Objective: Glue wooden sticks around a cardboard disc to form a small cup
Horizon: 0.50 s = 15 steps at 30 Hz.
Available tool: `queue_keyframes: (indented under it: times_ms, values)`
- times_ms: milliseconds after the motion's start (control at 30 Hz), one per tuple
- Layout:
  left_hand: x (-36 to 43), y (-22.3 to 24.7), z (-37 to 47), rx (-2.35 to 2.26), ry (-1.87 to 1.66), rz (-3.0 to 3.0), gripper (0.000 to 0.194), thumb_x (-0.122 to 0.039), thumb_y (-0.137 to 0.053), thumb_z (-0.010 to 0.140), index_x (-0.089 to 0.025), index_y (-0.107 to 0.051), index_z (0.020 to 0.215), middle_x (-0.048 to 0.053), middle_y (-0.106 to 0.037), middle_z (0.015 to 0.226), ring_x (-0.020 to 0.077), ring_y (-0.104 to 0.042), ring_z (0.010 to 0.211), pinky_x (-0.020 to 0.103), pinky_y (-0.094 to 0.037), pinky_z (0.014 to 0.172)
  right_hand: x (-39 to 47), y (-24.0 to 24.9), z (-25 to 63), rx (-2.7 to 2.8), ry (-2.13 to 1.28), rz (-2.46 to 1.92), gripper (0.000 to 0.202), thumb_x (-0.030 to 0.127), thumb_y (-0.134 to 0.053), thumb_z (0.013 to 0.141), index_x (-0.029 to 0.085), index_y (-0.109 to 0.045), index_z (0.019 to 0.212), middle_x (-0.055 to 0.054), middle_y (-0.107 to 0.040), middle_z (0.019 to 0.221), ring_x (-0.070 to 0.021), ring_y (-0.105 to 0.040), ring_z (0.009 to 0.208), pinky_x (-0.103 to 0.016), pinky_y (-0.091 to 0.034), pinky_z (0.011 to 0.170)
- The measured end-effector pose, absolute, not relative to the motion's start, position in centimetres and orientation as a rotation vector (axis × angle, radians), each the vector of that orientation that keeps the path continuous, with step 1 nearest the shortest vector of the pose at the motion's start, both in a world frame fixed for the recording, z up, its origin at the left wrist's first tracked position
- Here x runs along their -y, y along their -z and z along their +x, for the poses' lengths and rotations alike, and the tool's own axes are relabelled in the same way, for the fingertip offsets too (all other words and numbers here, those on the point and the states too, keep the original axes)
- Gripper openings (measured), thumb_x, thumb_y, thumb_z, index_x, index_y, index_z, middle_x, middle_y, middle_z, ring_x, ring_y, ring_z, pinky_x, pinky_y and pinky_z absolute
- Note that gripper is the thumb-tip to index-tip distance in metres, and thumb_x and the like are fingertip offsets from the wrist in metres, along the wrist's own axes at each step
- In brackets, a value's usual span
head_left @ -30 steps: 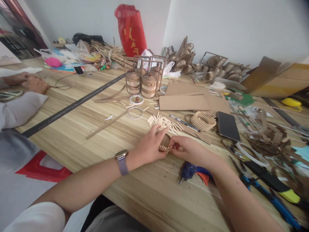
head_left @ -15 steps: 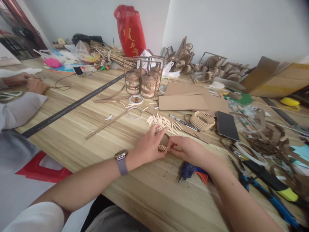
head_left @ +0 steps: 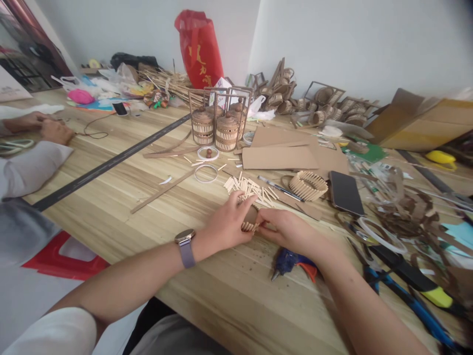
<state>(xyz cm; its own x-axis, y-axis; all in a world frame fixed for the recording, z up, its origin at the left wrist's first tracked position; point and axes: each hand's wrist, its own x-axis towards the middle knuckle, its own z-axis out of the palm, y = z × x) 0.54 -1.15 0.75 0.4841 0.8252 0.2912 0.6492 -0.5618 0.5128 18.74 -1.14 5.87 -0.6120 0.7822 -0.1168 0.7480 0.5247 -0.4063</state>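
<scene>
Left hand (head_left: 226, 223) clamped around the stick-edged round (head_left: 252, 215), presumably steadying it against the right hand (head_left: 286, 228), pinched on its four-o'clock edge.

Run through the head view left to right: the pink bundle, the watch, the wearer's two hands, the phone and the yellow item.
Pink bundle, wristwatch, left hand, right hand, black phone, yellow item.

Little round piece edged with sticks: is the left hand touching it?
Touching. The head view shows the left hand curled around the little round piece, thumb against its sticks.
</scene>
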Motion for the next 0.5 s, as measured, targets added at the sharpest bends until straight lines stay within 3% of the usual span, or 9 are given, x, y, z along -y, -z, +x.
queue_keyframes:
  times_ms: [500]
  values:
    - [0.99, -0.69, 0.42, -1.240, -0.710, 2.403, 0.091, -0.023, -0.075, 0.066, -0.027, -0.023, 0.141, 0.015, -0.026, 0.140, 0.0344, -0.048, 0.119, 0.047, -0.052, 0.088, 0.93, -5.32, 19.07, 2.655, -0.657, -1.292, 0.007, 0.019, -0.053, 0.085, 0.019, -0.056, 0.079, -0.003, -0.066, 0.079, -0.0169, -0.058, 0.071, -0.025, -0.040, 0.064]
